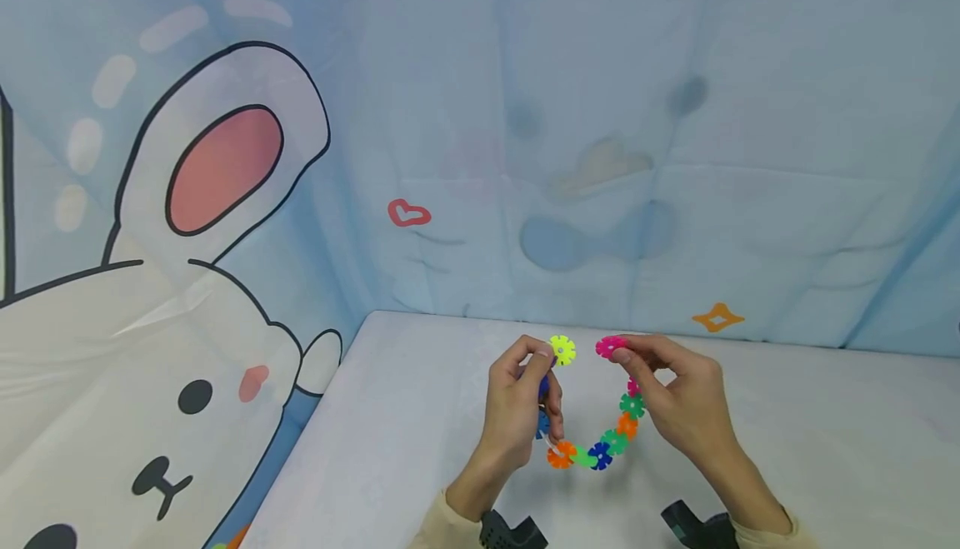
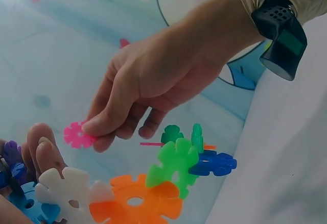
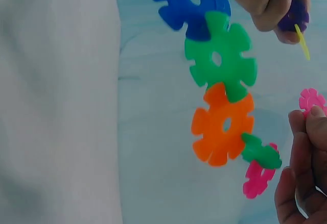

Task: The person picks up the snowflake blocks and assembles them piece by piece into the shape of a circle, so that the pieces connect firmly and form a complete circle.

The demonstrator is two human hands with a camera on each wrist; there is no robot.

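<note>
A curved chain of slotted snowflake discs hangs between my two hands. My left hand (image 1: 517, 403) pinches its left end, where a purple disc (image 3: 295, 17) joins a yellow disc (image 1: 562, 350). Blue discs, a white disc (image 2: 69, 191) and an orange disc (image 1: 561, 455) follow below its fingers. Opposite, my right hand (image 1: 686, 395) pinches a pink disc (image 1: 611, 346) between thumb and index finger. The yellow and pink discs face each other, apart. Another pink disc (image 3: 258, 179) on the chain lies beside the right hand's lower fingers; whether the pinched disc joins it cannot be told.
Beneath the hands is a white tabletop (image 1: 405, 416). A light blue curtain (image 1: 600, 74) printed with a rabbit hangs behind and to the left. Dark wrist cameras (image 1: 513, 531) are strapped at both sleeves.
</note>
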